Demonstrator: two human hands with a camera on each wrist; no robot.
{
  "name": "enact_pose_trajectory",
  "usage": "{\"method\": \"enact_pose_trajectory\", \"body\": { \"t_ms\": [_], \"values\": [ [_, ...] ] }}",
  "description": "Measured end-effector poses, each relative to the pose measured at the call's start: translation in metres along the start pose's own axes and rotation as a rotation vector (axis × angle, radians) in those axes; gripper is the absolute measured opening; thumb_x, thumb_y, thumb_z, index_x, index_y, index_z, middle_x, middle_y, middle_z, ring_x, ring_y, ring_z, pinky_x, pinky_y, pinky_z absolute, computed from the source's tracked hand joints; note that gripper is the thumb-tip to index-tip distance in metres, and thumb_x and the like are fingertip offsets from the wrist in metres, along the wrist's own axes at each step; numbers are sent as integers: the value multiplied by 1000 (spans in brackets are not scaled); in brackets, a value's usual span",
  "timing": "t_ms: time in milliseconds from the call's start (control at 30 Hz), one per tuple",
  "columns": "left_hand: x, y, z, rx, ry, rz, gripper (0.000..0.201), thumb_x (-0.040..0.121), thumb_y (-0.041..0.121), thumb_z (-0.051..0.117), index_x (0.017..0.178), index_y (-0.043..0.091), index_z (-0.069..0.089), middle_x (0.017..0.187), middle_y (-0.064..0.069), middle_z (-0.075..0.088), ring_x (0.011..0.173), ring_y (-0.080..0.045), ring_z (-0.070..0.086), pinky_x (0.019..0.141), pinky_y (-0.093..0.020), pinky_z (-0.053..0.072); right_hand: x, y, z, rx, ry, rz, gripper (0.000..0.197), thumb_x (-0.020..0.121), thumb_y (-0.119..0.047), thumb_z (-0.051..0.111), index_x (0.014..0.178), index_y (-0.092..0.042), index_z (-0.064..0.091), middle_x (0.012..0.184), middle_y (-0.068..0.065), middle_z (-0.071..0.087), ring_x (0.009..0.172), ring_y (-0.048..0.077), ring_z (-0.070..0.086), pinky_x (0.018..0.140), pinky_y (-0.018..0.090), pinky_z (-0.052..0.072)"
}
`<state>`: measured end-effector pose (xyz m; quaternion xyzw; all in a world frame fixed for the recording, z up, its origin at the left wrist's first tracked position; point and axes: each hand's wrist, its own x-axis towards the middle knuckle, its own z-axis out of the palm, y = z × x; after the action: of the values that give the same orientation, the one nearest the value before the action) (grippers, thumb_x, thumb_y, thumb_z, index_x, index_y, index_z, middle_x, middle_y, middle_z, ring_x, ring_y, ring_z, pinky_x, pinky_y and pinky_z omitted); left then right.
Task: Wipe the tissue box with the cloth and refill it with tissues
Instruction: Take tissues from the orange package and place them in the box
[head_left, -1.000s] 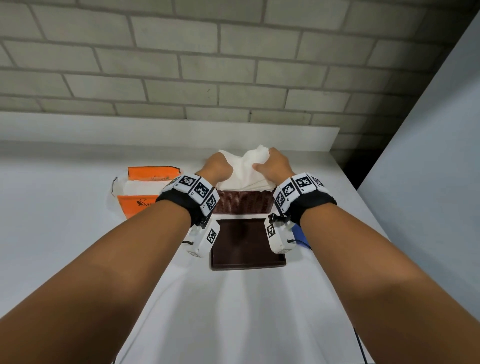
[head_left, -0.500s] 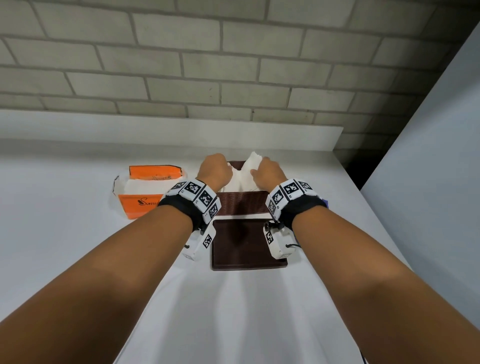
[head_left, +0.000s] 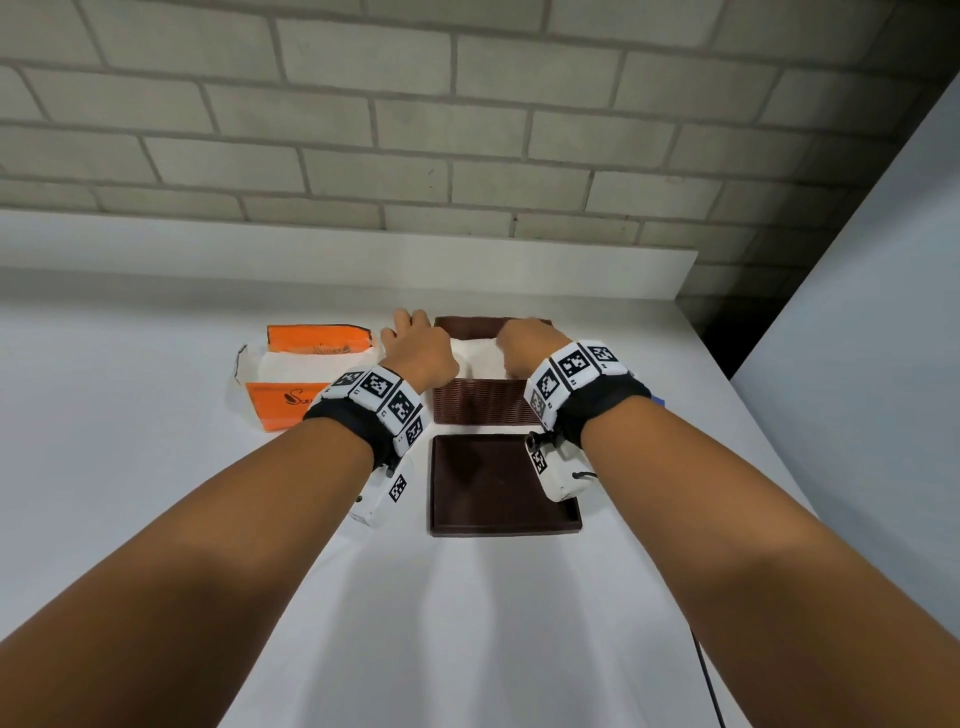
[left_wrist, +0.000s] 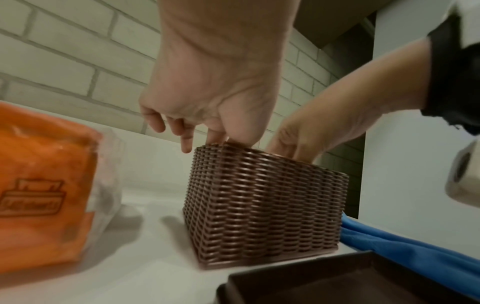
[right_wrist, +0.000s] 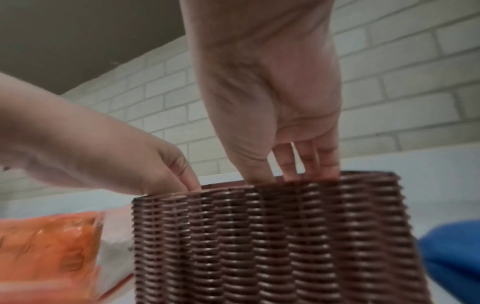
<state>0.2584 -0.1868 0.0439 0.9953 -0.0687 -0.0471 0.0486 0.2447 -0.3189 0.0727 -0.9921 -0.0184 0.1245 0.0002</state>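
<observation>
The brown woven tissue box (head_left: 483, 402) stands open-topped on the white counter, with white tissues (head_left: 480, 358) lying low inside it. My left hand (head_left: 415, 348) is at the box's left rim, thumb and forefinger dipping inside (left_wrist: 228, 137), the other fingers loose outside. My right hand (head_left: 524, 345) reaches into the right side, its straight fingers (right_wrist: 288, 164) pressing down behind the rim. The fingertips are hidden by the box wall (right_wrist: 272, 236). The blue cloth (left_wrist: 405, 246) lies on the counter just right of the box.
The dark brown lid (head_left: 498, 483) lies upside down in front of the box. An opened orange tissue pack (head_left: 301, 374) sits to the left. A brick wall runs behind, a pale panel on the right; the counter's right edge is near the cloth.
The bunch of tissues that both hands held above the box has gone down into it. Both hands have sunk to the rim and the tissues no longer stick up.
</observation>
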Motion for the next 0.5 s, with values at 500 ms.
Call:
{"method": "enact_pose_trajectory", "body": {
  "t_ms": [500],
  "values": [
    [-116, -46, -26, -451, -150, 173, 22, 92, 34, 54, 101, 20, 69, 100, 6, 61, 98, -14, 59, 85, -25, 44, 10, -9, -3, 166, -147, 21, 32, 84, -31, 67, 72, -6, 50, 81, 3, 54, 84, 20, 52, 66, 27, 42]
  ]
}}
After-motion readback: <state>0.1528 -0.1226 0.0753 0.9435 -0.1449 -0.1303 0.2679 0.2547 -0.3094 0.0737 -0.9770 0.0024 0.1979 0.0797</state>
